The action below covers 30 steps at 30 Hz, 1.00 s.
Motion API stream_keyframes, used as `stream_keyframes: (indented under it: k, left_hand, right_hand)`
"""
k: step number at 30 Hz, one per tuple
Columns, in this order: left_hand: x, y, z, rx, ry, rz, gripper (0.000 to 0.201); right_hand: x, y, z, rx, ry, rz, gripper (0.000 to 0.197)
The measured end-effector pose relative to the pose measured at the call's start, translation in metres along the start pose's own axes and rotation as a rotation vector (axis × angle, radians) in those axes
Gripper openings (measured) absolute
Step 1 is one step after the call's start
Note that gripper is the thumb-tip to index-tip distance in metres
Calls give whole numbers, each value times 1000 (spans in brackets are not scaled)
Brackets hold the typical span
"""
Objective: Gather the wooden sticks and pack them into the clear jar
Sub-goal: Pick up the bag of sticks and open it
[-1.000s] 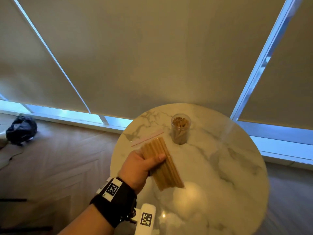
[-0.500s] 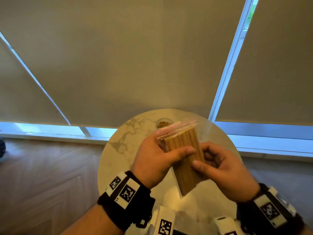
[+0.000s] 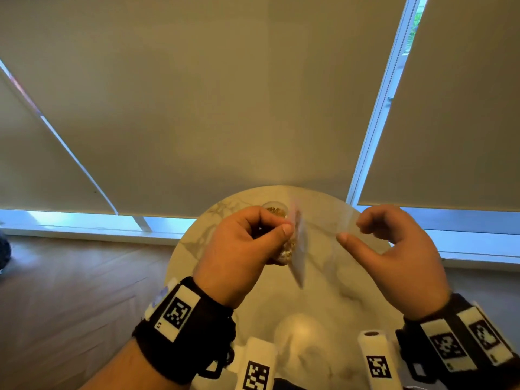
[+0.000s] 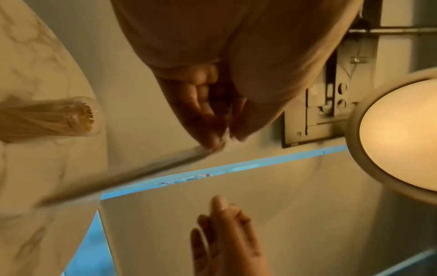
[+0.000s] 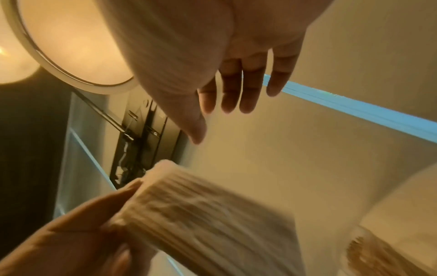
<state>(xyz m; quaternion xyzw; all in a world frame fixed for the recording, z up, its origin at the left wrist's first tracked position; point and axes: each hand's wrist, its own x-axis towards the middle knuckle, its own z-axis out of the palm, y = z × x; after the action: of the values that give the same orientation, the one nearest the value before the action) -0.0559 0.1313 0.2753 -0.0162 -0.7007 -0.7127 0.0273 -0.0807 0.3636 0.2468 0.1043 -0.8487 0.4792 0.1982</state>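
your left hand (image 3: 242, 243) pinches the bag of sticks (image 5: 212, 211) at its top; head view shows it edge-on, blurred. your right hand (image 3: 394, 249) is apart, loose, holding nothing. jar (image 4: 54, 117) stands on the table (image 3: 323, 291), sticks inside.

A clear plastic bag of wooden sticks (image 5: 201, 214) is held above the round marble table (image 3: 323, 305), pinched by the left hand (image 3: 242, 249). The right hand (image 3: 394, 254) is placed to its right, apart from it. The clear jar of sticks (image 4: 54, 117) is set on the table behind the left hand.
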Motion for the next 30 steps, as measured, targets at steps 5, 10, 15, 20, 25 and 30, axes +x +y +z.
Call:
stream_keyframes:
  k: [5,10,15,20,25,30]
  left_hand:
    - [-5,2,28,222,15,204,6]
    - [-11,-4,38,395,-45,221,32]
    - [-14,-14,35,222,-16,171,35]
    - [-12,-12,33,206,-21,141,22]
    - [-11,-13,30,228,9,130,11]
    - [-14,-15,31,192,-48,79,18]
  right_hand:
    - [10,-42,8,552,-360,283,43]
    - [11,-48,9,463,-358,261,13]
    - [9,-41,7,470,-404,379,20]
    - [10,-36,10,488,-342,417,12]
    - [10,-36,9,710,-387,538,14]
    - [10,-36,8,676,-438,520,26]
